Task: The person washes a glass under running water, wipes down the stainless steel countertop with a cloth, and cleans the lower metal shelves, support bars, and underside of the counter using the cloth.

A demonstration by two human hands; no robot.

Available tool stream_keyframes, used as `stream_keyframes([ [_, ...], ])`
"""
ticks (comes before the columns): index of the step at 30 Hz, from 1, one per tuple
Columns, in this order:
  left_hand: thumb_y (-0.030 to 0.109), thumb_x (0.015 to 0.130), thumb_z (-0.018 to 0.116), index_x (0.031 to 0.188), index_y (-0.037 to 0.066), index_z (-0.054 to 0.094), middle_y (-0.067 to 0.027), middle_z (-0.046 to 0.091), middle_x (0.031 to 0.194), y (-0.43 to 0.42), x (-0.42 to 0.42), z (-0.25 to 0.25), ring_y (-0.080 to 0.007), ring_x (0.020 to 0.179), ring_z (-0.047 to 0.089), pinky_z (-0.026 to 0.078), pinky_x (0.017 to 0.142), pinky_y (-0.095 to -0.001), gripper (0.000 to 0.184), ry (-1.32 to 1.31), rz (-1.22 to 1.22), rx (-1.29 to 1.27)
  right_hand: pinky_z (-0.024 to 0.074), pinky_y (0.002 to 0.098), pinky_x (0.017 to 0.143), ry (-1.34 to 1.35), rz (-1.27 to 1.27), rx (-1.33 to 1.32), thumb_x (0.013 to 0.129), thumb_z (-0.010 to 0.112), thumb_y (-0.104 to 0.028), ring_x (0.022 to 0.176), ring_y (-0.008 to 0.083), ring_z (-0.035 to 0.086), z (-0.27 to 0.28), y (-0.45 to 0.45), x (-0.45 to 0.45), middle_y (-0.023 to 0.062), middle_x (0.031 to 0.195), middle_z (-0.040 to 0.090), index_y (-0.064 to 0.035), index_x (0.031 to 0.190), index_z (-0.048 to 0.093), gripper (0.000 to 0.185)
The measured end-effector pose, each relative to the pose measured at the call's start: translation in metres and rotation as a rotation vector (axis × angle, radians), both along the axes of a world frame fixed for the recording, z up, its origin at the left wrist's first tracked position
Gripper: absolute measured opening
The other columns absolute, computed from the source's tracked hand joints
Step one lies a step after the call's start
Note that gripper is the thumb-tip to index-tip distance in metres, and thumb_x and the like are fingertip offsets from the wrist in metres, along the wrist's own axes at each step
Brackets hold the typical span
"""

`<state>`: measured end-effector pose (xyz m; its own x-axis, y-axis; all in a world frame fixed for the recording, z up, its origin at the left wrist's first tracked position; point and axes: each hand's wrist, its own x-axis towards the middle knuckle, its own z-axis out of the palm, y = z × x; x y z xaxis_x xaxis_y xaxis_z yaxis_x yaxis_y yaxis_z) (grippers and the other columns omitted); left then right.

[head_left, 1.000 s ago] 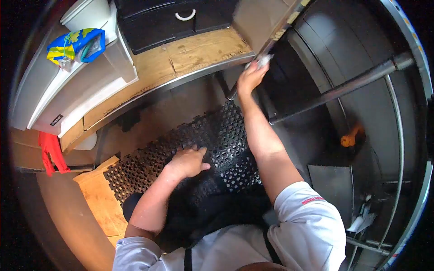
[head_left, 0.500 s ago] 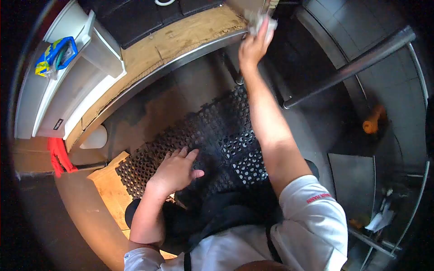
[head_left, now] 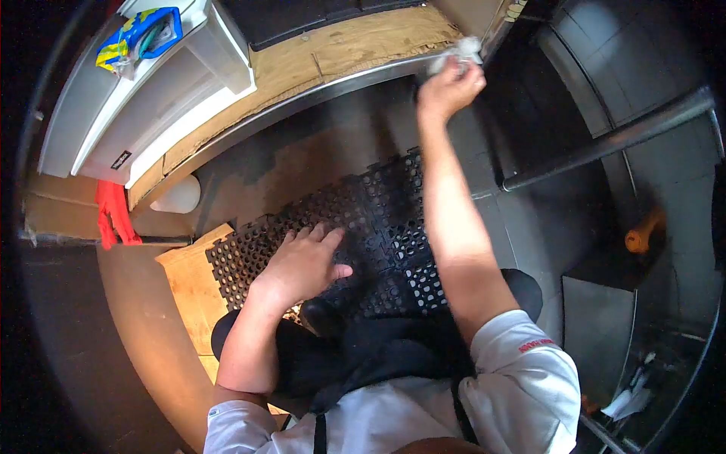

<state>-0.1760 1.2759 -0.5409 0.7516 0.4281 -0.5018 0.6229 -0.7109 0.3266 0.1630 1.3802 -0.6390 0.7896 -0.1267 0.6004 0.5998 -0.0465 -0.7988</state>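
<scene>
My right hand [head_left: 449,91] reaches far forward, its fingers closed round a crumpled whitish cloth [head_left: 464,50]. The cloth is at the right end of a low shelf, by the front corner of its cardboard-like brown cover [head_left: 363,47]; whether it presses on the surface I cannot tell. Below that cover runs the shelf's metal front edge [head_left: 333,89]. My left hand [head_left: 304,265] holds nothing; its fingers are spread, palm down, above a black perforated rubber mat [head_left: 370,200] on the floor.
White plastic bins [head_left: 162,106] stand on the shelf at left, with a blue and yellow packet [head_left: 140,41] on top. Red gloves [head_left: 113,216] hang below. A metal rail [head_left: 612,140] juts in at right, near an orange object [head_left: 639,238]. A wooden board [head_left: 193,284] lies left of the mat.
My right hand has moved with the cloth from beside the upright post to the shelf's front corner. The view has shifted slightly. My left hand stays spread over the mat.
</scene>
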Motion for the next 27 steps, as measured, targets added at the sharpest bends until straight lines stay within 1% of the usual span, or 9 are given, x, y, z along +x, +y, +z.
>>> stream_keyframes([
  [4,0.046,0.091,0.059,0.144,0.006,0.041,-0.0270,0.041,0.146,0.006,0.009,-0.016,-0.0436,0.136,0.038,0.029,0.113,-0.0538,0.068,0.059,-0.060,0.011,0.0423,0.0455,0.091,-0.409,0.390,-0.104,0.083,0.059,-0.004,0.101,0.0357,0.051,-0.009,0.011,-0.123,0.0197,0.105,0.055,-0.0062,0.110,0.063,0.027],
  [7,0.048,0.091,0.059,0.144,0.006,0.041,-0.0274,0.041,0.146,0.007,0.012,-0.019,-0.0445,0.135,0.038,0.030,0.114,-0.0506,0.070,0.059,-0.101,-0.008,0.0411,0.0477,0.093,-0.459,0.383,-0.139,0.081,0.055,-0.001,0.102,0.0372,0.050,-0.009,0.008,-0.105,0.0205,0.107,0.055,-0.0082,0.110,0.064,0.031],
  [9,0.048,0.090,0.059,0.144,0.006,0.041,-0.0273,0.041,0.146,0.003,0.004,-0.011,-0.0441,0.135,0.038,0.030,0.114,-0.0503,0.070,-0.005,-0.094,-0.005,0.0407,0.0491,0.091,-0.449,0.175,-0.132,0.083,0.054,-0.004,0.103,0.0393,0.049,-0.009,0.001,-0.052,0.0212,0.106,0.054,-0.0006,0.111,0.057,0.028],
  [11,0.047,0.090,0.059,0.144,0.006,0.041,-0.0271,0.041,0.145,0.003,-0.004,-0.002,-0.0442,0.135,0.038,0.029,0.114,-0.0506,0.070,0.005,-0.063,0.010,0.0417,0.0479,0.082,-0.024,-0.019,-0.056,0.088,0.056,-0.008,0.092,0.0384,0.053,-0.005,-0.003,-0.002,0.0210,0.095,0.054,0.0046,0.099,0.050,0.018],
  [14,0.046,0.090,0.060,0.143,0.005,0.041,-0.0269,0.041,0.145,0.004,-0.005,-0.002,-0.0451,0.136,0.038,0.029,0.114,-0.0520,0.069,0.032,-0.038,0.004,0.0417,0.0487,0.080,0.043,-0.010,-0.007,0.087,0.055,-0.005,0.089,0.0386,0.052,0.006,-0.001,-0.008,0.0214,0.093,0.054,0.0053,0.097,0.049,0.015],
  [17,0.045,0.090,0.061,0.143,0.005,0.042,-0.0268,0.041,0.145,0.006,0.003,-0.016,-0.0446,0.136,0.037,0.029,0.114,-0.0527,0.069,0.076,-0.070,-0.010,0.0408,0.0550,0.087,-0.294,0.151,-0.025,0.085,0.053,-0.004,0.096,0.0428,0.052,-0.009,0.011,-0.110,0.0196,0.102,0.055,0.0029,0.106,0.056,0.022],
  [20,0.045,0.090,0.061,0.142,0.005,0.042,-0.0268,0.042,0.144,0.004,0.015,-0.019,-0.0439,0.136,0.038,0.030,0.114,-0.0529,0.069,0.119,-0.129,-0.021,0.0460,0.0469,0.082,-0.379,0.650,-0.002,0.072,0.059,0.000,0.092,0.0386,0.053,-0.027,0.020,-0.173,0.0175,0.098,0.055,-0.0009,0.099,0.059,0.027],
  [24,0.046,0.089,0.061,0.142,0.005,0.042,-0.0272,0.044,0.142,0.001,0.002,-0.016,-0.0445,0.135,0.040,0.029,0.114,-0.0530,0.069,0.018,-0.113,-0.021,0.0460,0.0473,0.082,-0.308,0.314,-0.252,0.070,0.056,0.003,0.094,0.0384,0.054,-0.021,0.000,-0.098,0.0186,0.098,0.058,-0.0004,0.099,0.059,0.029],
  [27,0.046,0.089,0.061,0.142,0.005,0.042,-0.0270,0.045,0.142,0.000,-0.007,-0.012,-0.0444,0.134,0.040,0.030,0.113,-0.0528,0.069,0.038,-0.074,0.016,0.0448,0.0455,0.080,-0.060,0.064,-0.083,0.083,0.065,-0.005,0.091,0.0347,0.056,-0.011,-0.009,-0.004,0.0187,0.097,0.058,0.0037,0.095,0.055,0.018],
])
